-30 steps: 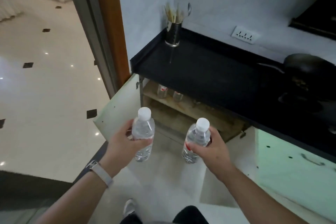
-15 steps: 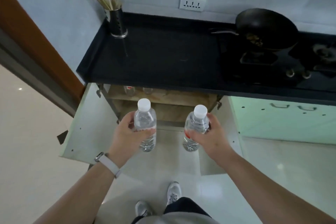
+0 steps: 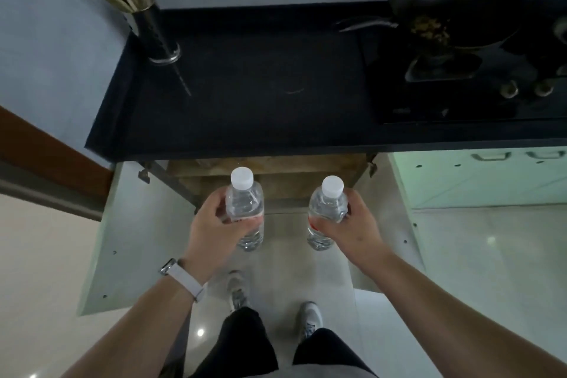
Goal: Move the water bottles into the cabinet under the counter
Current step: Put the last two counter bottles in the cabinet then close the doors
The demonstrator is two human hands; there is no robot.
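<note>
I hold two clear water bottles with white caps upright in front of the open cabinet [image 3: 270, 175] under the black counter [image 3: 245, 95]. My left hand [image 3: 214, 227] grips the left bottle [image 3: 245, 209] around its middle. My right hand [image 3: 352, 227] grips the right bottle [image 3: 326, 209] the same way. Both bottles hang above the floor, just in front of the cabinet's wooden shelf edge. The counter's front edge hides most of the cabinet's inside.
The two cabinet doors stand open, the left door [image 3: 135, 233] and the right door [image 3: 389, 218] flanking my hands. A utensil holder [image 3: 153, 34] stands at the counter's back left, and a black wok [image 3: 454, 3] sits on the stove at right. My feet [image 3: 270, 307] are below.
The view has swung to face the counter squarely and tilted more steeply down. Both hands still hold their bottles in front of the cabinet opening; the bottles seen on the shelf earlier are now hidden.
</note>
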